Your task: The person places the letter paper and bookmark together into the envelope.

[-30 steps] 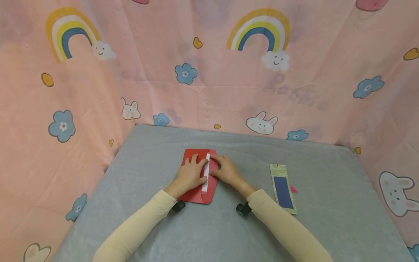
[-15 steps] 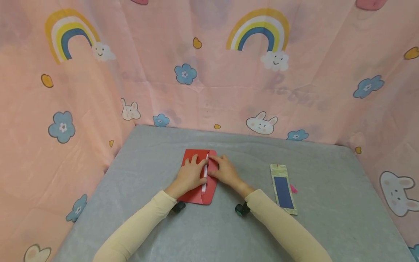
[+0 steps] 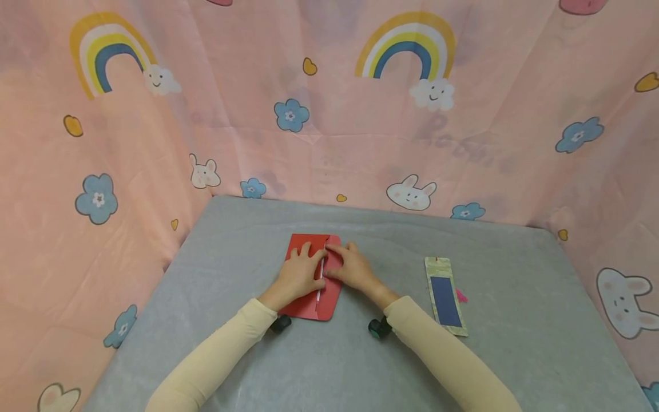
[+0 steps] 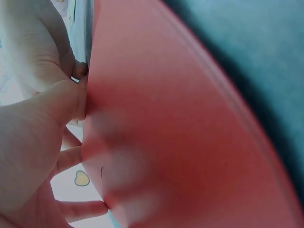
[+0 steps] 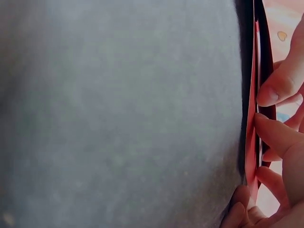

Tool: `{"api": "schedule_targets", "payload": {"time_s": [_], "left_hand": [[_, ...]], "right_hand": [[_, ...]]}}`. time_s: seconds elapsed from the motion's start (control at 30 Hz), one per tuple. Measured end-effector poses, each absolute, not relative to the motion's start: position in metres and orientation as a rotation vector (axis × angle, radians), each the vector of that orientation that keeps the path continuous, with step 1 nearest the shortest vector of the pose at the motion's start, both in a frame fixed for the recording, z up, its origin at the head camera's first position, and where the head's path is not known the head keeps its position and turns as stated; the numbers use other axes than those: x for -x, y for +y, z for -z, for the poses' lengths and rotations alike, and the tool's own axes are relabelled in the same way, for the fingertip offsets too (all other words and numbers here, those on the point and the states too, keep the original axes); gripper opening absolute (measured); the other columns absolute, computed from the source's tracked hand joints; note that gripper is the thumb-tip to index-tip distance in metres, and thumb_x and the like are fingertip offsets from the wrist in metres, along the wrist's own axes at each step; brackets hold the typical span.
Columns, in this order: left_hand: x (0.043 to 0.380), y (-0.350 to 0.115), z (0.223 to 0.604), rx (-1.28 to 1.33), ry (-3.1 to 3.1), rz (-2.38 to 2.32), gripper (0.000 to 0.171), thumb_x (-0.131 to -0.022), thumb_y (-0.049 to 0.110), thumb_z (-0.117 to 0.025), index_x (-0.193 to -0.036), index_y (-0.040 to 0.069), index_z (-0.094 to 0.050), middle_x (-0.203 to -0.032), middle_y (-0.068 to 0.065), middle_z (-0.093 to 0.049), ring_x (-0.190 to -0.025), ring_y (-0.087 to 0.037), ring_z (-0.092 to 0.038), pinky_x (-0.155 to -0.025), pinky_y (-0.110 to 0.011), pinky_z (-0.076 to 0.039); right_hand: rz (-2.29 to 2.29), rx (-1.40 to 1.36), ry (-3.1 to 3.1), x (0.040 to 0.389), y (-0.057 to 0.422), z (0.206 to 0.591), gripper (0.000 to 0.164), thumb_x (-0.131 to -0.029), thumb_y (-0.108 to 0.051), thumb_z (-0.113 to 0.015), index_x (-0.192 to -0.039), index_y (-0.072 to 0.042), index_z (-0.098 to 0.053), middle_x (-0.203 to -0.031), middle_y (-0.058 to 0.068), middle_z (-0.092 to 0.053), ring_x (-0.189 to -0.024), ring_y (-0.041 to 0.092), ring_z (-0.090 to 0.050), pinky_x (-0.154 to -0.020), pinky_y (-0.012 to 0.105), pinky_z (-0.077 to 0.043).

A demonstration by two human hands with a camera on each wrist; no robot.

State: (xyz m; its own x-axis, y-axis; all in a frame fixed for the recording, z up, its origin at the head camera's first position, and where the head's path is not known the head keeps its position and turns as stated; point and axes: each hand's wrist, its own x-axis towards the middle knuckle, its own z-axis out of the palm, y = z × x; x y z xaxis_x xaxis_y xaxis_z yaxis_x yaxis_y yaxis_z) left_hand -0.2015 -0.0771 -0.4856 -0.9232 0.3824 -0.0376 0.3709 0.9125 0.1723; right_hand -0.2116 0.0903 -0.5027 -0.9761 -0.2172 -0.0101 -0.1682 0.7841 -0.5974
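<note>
A red envelope point(image 3: 328, 303) lies flat on the table, its lighter flap spread to the right. My left hand point(image 3: 298, 271) rests on the envelope body with fingers spread, thumb and index fingertip at the opening. Only a thin white strip of a card point(image 3: 318, 296) shows along that opening; the rest is hidden inside. My right hand point(image 3: 356, 270) lies over the flap, thumb and fingertips bent toward the card's edge. In the right wrist view, right fingertips touch the narrow slot, close to the left thumb point(image 5: 279, 85). The left wrist view shows the red paper point(image 4: 161, 118) beside the left hand.
A long green-bordered card with a dark blue panel point(image 3: 445, 300) and a pink tassel point(image 3: 461, 296) lies to the right, near the right forearm. Grey cloth covers the table point(image 3: 247, 229). A pink patterned curtain point(image 3: 340, 154) stands behind and at both sides.
The white card has slid left into the envelope, its visible strip shrinking from wide to very thin. The right hand has moved slightly left with it; the left hand has stayed in place.
</note>
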Motion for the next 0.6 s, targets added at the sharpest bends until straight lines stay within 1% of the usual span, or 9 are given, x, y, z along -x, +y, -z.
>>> {"api": "schedule_targets", "payload": {"time_s": [0.2, 0.43, 0.6], "left_hand": [[0.2015, -0.077, 0.4847, -0.598, 3.003, -0.248, 0.068, -0.081, 0.038, -0.073, -0.143, 0.024, -0.048, -0.146, -0.021, -0.044, -0.119, -0.043, -0.053, -0.074, -0.047, -0.059], [0.2004, -0.0769, 0.4831, -0.603, 3.0, -0.262, 0.068, -0.081, 0.036, -0.073, -0.142, 0.022, -0.049, -0.146, -0.021, -0.043, -0.117, -0.043, -0.053, -0.076, -0.048, -0.058], [0.1998, -0.0768, 0.4833, -0.598, 2.989, -0.269, 0.068, -0.081, 0.036, -0.074, -0.142, 0.021, -0.049, -0.146, -0.021, -0.043, -0.117, -0.043, -0.052, -0.077, -0.048, -0.058]], "right_hand": [[0.948, 0.297, 2.92, 0.2128, 0.0886, 0.5049, 0.068, -0.08, -0.035, -0.08, -0.142, -0.019, -0.055, -0.104, 0.011, -0.05, -0.074, 0.021, -0.052, -0.068, 0.031, -0.044], [0.948, 0.295, 2.939, 0.2109, 0.0867, 0.5043, 0.069, -0.079, -0.034, -0.082, -0.141, -0.019, -0.056, -0.108, 0.013, -0.049, -0.078, 0.022, -0.054, -0.073, 0.037, -0.049], [0.942, 0.306, 2.959, 0.2101, 0.0862, 0.5061, 0.069, -0.079, -0.034, -0.082, -0.14, -0.018, -0.056, -0.108, 0.013, -0.049, -0.076, 0.022, -0.054, -0.07, 0.036, -0.048]]}}
